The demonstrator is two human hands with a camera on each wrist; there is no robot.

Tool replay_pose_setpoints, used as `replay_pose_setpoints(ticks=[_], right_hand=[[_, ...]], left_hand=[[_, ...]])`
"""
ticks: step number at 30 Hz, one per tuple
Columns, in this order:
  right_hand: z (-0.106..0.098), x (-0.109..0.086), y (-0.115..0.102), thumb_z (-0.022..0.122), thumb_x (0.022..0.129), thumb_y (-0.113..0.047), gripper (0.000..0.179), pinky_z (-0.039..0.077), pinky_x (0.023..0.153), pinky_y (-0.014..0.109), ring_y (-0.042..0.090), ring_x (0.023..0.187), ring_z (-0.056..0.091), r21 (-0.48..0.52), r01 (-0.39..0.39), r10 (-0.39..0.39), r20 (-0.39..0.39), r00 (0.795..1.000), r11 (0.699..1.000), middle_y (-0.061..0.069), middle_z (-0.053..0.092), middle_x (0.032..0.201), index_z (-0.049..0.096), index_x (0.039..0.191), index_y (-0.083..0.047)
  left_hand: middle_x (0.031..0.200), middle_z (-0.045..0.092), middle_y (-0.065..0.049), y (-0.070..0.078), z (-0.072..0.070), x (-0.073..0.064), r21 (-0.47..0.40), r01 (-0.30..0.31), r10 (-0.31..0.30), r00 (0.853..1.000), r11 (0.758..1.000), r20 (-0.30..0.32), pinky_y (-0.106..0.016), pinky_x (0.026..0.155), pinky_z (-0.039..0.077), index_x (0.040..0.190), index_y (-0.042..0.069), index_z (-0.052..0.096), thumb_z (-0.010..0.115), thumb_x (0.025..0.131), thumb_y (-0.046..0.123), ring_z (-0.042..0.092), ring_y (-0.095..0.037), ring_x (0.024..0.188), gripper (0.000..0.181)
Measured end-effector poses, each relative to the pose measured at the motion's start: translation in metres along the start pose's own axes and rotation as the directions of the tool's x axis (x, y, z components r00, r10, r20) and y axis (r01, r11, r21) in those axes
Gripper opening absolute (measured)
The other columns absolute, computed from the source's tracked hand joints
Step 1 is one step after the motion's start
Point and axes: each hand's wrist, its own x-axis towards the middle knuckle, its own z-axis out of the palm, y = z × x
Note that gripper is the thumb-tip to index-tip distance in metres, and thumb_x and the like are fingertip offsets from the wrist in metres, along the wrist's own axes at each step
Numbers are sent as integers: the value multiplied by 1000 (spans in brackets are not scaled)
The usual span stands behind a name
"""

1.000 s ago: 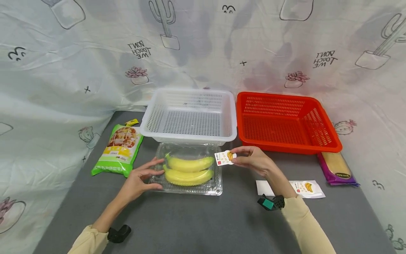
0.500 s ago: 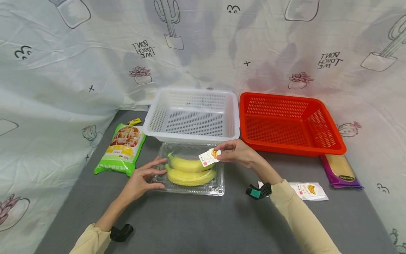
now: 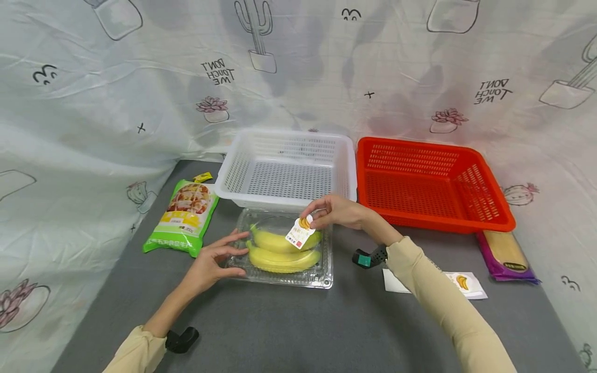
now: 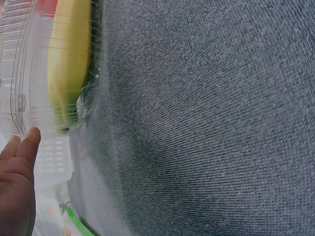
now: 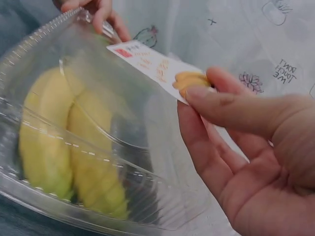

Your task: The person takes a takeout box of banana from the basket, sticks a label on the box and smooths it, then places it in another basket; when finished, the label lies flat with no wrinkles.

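A clear plastic clamshell box (image 3: pixel 322 277) lies on the grey table with two yellow bananas (image 3: pixel 284 260) inside. My left hand (image 3: pixel 211 264) rests against its left side, fingers spread and fairly straight; in the left wrist view the fingertips (image 4: pixel 32 135) are right at the lid's edge. Between thumb and fingers, my right hand (image 3: pixel 338 212) pinches a white banana sticker (image 3: pixel 298 234) by its picture end. From the right wrist view, the sticker (image 5: pixel 152 66) is tilted above the lid, and the left hand's fingers show at the box's far corner.
Behind the box stand a white basket (image 3: pixel 286 199) and a red basket (image 3: pixel 434 220). A green food bag (image 3: pixel 184 217) and a small yellow packet (image 3: pixel 202 177) lie left. At right are a purple-edged pack (image 3: pixel 506 254) and a sticker backing strip (image 3: pixel 471 286), partly behind the right sleeve.
My right hand has carried the sticker leftward from beside the box to over its lid, and turned it to a steeper slant. The left hand has stayed at the box's left side.
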Motion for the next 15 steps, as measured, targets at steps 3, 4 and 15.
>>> replay_pose_setpoints(ticks=[3, 4, 15], right_hand=[[-1, 7, -5, 69, 82, 8, 33, 49, 88, 47, 20, 91, 64, -31, 18, -16, 50, 999, 999, 10, 68, 105, 63, 115, 7], [-1, 10, -6, 70, 82, 7, 34, 49, 88, 46, 20, 91, 63, -41, 19, -17, 67, 998, 999, 9, 68, 106, 64, 115, 6], [4, 31, -10, 69, 82, 8, 36, 49, 88, 50, 20, 100, 63, -142, 24, 0, 167, 986, 990, 9, 66, 113, 64, 118, 3]], left_hand=[[141, 50, -14, 0, 0, 0, -8, 0, 0, 1000, 1000, 1, -18, 95, 41, 110, -2, 70, 83, 68, 4, 25, -36, 140, 45], [141, 50, -14, 1, 0, 0, -7, 2, -2, 1000, 1000, 1, -17, 95, 40, 110, -1, 70, 83, 68, 5, 25, -36, 140, 45], [141, 50, -12, 1, 1, 0, -1, 19, -19, 1000, 1000, 1, -36, 98, 42, 110, 0, 70, 83, 69, 6, 24, -34, 141, 44]])
